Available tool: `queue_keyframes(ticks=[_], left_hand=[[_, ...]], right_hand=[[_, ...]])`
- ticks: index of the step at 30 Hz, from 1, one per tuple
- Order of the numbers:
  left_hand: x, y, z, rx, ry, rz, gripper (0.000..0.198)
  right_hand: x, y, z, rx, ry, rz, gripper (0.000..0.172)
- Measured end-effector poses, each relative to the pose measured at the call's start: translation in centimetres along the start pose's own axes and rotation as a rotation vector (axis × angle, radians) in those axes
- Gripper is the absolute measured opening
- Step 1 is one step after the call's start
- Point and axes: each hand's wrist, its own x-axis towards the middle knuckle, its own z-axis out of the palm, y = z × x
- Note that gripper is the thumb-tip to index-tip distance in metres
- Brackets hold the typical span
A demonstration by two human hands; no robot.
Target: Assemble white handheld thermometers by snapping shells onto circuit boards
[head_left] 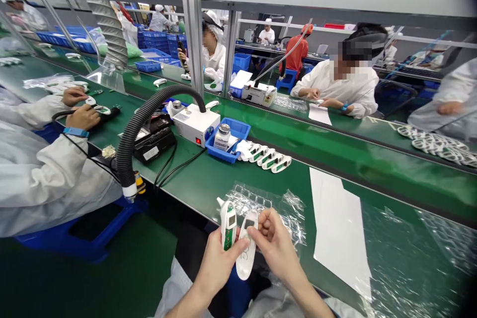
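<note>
Near the bench's front edge, my left hand (214,263) is closed around a white thermometer-like housing (224,216) with a green circuit board and a small screen in it. Its narrow tip points up and left. My left thumb also presses on a white front cover (244,264), which has a dark window and round button outlines. My right hand (278,246) pinches that cover near its upper end, thumb over the window. Housing and cover are side by side, close together. Beneath and behind them lies a clear plastic blister sheet (257,198).
Several white housings with boards (269,157) lie in a row beside a blue tray (233,154) holding a bottle (222,136). A white box (196,121) and black hose (126,124) stand left. White paper (337,228) lies right. A co-worker's hands (82,115) work at far left.
</note>
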Motion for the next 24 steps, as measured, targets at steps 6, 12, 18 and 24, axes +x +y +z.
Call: queue_keyframes(ticks=[6,12,18,24], left_hand=[[-1.2,-0.5,-3.2,-0.098,0.097,0.03,0.046],[-2.1,-2.0,-10.1,-0.296,0.32,0.076,0.046],[-1.6,-3.2,-20.3,-0.632,0.708,0.079,0.049],[-0.2,-3.4,-23.4,-0.661,0.828,0.1,0.053]], right_hand=[[-0.6,0.4,5.0,0.219,-0.156,0.18,0.045],[0.7,2.1,11.8,0.33,-0.198,0.332,0.058],[6.5,4.2,24.2,0.317,-0.414,0.45,0.065],[8.1,5.5,30.6,0.285,-0.49,0.505,0.058]])
